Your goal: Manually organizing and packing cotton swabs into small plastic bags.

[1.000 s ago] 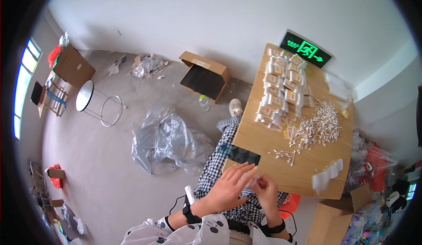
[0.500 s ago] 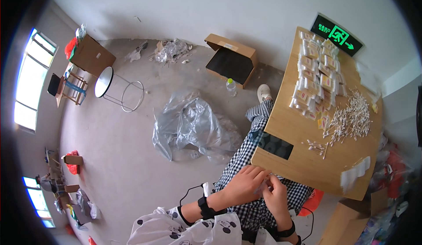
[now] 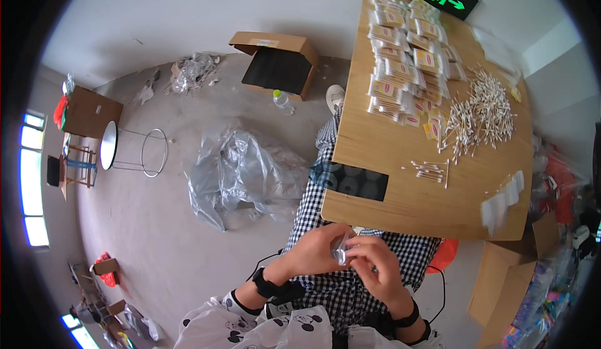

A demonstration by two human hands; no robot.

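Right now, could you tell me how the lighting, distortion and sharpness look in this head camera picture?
In the head view, daylight is soft and even, though the windows at the left rim blow out white; fisheye bends the wooden table edges and leaves black corners; the left hand and right hand look slightly soft around a small clear packet.

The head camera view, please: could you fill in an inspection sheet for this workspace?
Surface: wooden table, mostly bare at its near edge.
Job's things: small clear packet held between both hands; loose cotton swabs; stacked filled packets; empty sleeves.
Clutter: dark phone on the table corner; crumpled plastic sheet, open cardboard box and bottle on the floor.
Hands: left hand and right hand both pinch the packet over the lap.
Cables: black cable by the right wrist.
Surroundings: round stool, windows.
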